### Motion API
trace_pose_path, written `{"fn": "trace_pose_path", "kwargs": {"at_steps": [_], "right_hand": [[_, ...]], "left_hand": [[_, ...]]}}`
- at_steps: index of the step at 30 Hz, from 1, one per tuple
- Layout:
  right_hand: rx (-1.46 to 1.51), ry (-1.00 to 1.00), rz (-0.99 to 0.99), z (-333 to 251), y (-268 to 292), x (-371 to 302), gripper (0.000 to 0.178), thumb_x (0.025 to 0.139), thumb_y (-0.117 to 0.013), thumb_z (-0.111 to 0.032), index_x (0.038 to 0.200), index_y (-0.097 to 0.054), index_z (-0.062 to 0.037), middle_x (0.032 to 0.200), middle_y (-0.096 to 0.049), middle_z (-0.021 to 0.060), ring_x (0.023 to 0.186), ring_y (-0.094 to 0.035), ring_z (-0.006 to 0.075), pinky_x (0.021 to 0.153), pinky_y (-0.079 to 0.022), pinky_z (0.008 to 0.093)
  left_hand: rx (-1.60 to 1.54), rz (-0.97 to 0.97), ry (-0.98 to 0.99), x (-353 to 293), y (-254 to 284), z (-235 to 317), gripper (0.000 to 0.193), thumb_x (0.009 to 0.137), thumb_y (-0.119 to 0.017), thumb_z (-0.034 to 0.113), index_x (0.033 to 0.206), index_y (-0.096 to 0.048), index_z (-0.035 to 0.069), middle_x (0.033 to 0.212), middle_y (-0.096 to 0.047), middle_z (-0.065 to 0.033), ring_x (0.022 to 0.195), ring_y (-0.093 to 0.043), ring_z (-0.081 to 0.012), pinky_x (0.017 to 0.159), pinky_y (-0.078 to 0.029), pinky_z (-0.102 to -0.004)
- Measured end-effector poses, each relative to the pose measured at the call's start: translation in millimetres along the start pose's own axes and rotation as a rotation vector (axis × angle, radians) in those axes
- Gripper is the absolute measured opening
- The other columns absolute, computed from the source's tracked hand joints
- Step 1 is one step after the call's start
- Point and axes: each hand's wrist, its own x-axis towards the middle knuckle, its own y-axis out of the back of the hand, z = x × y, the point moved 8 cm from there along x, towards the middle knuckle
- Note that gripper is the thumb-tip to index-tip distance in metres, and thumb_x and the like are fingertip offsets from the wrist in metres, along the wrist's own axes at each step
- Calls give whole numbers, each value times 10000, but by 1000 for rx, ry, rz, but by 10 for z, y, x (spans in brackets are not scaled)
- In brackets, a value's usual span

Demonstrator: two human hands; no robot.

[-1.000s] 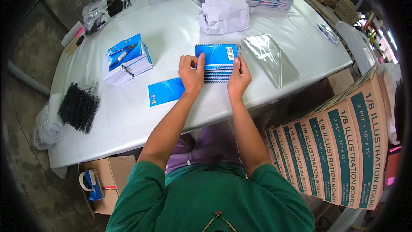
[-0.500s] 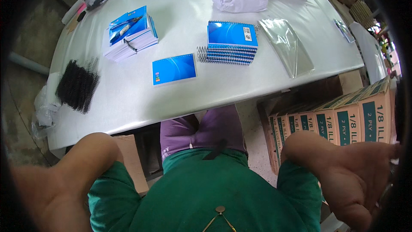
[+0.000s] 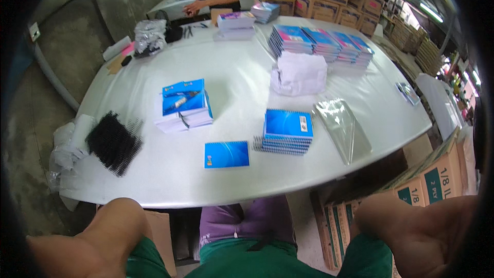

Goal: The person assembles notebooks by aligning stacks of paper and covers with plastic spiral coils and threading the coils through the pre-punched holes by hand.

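Presently, with the loose blue pad [image 3: 226, 154] taken as reference, both hands are found clear of the counter [image 3: 170, 188]. Well left of the pad and nearer the wearer, the left hand [image 3: 59, 260] is only partly shown; whether it is spread or pressed together cannot be told, and no held thing is seen. Left of the pad, by the counter's edge, a clear plastic bag [image 3: 64, 149] is slumped beside a pile of black coils [image 3: 114, 143], which are heaped loosely, order seemingly not being needed. Behind and left of the pad, a stack of blue-covered pages [image 3: 182, 122] is topped by a dark slender tool [image 3: 191, 94], probably parked there for easy reach. The pad itself is laid flat, its punched edge turned away from the wearer, perhaps kept apart to avoid mixing. Just right of it, spiral notebooks [image 3: 288, 123] are piled; coils are noted on far and near sides, so alternation was seemingly used for levelness. Behind and right of the pad, a white wrapped bundle [image 3: 301, 77] is set. Farther right, a clear plastic sleeve [image 3: 347, 128] is laid flat. Right of and nearer than the pad, the right hand [image 3: 440, 234] is seen before brown cartons [image 3: 437, 180]; its fingers are not shown, so its state cannot be told.
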Motion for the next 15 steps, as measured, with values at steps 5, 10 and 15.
{"fn": "trace_pose_path", "kwargs": {"at_steps": [5, 10, 15], "right_hand": [[-1, 2, -11, -27, -49, -66, 293, 850, -518, -117, 1116, -541, 4, 1143, -559, 122, 1116, -481, 252, 968, -347, 390], [32, 3, 13, 54, -89, -71, 281, 835, -536, -116, 1090, -556, 1, 1115, -572, 119, 1103, -486, 261, 959, -349, 400], [73, 24, 28, -18, -256, -85, 269, 821, -555, -116, 1064, -570, -1, 1087, -585, 117, 1089, -491, 270, 951, -352, 411]], "left_hand": [[41, 8, 9, -34, 58, 40, 211, 822, -614, 93, 1029, -609, 50, 958, -629, -91, 837, -597, -180, 752, -465, -304], [101, 9, 10, 28, 69, 113, 219, 817, -619, 85, 1034, -612, 54, 959, -633, -91, 831, -603, -184, 743, -470, -309], [139, 50, -18, 50, 136, 261, 227, 812, -623, 77, 1038, -615, 57, 960, -638, -91, 826, -609, -188, 734, -474, -315]]}}
